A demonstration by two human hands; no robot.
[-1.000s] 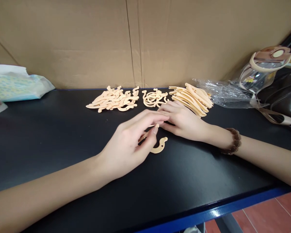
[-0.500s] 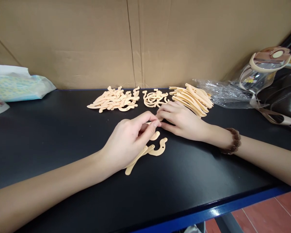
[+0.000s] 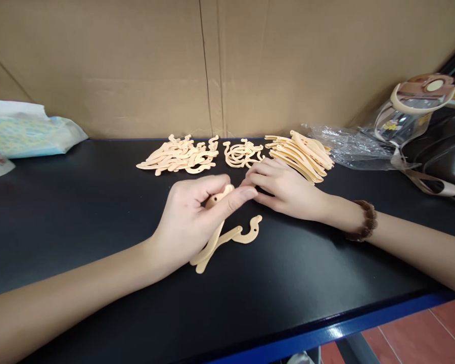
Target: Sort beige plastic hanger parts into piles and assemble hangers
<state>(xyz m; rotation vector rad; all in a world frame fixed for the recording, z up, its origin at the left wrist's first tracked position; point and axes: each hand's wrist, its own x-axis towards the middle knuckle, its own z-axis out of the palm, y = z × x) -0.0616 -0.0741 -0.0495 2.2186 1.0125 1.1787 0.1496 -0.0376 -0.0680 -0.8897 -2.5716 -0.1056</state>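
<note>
Black table [image 3: 307, 283]; the left hand [image 3: 191, 217] partly hides a beige piece [image 3: 220, 196].

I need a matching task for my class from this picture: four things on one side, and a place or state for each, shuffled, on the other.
Things
1. Left hand
2. Hooked piece
3. Fuzzy brown band
4. Drink bottle

Places and states
A. Worn around the right arm
B. At the picture's right side, clear with a brown top
C. Holding a pale piece between thumb and fingers
D. Lying on the black tabletop, its end curved like a C

Right pairs: 1-C, 2-D, 3-A, 4-B
</note>
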